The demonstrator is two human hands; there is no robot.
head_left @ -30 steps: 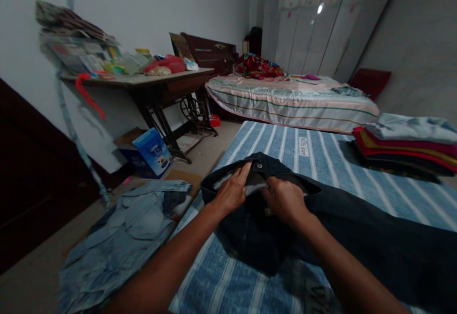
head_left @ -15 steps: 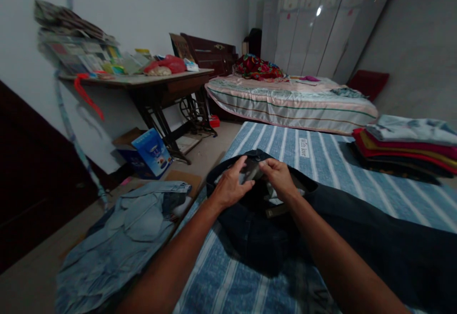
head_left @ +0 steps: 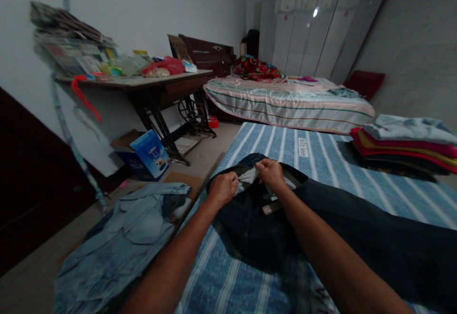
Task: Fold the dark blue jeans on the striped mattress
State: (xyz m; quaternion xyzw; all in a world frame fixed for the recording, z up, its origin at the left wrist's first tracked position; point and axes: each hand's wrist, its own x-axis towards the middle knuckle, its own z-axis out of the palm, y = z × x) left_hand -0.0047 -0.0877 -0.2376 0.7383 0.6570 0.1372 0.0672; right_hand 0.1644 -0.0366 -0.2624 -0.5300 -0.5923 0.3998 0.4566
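Dark trousers (head_left: 250, 238) lie on the striped bed, with the waist opening toward me and a leg stretching off to the right. Inside the waist shows a pale inner cloth (head_left: 249, 176), probably pocket lining. My left hand (head_left: 223, 188) is closed on the left end of this cloth, fingers curled in. At its other end my right hand (head_left: 272, 173) pinches it between thumb and fingers, so the cloth is drawn taut between both hands. A small brown label (head_left: 272, 208) sits at the inner waistband, below my right hand.
Folded clothes (head_left: 403, 145) are stacked at the bed's right side. Light blue denim clothes (head_left: 132, 228) lie on cardboard at lower left. A blue box (head_left: 150, 154) stands on the floor by a sewing-machine table (head_left: 143, 82). Another bed (head_left: 293, 104) stands behind.
My left hand has gone from spread fingers to a closed grip on the pale cloth. My right hand keeps its pinch. The cloth between them is now pulled tighter.
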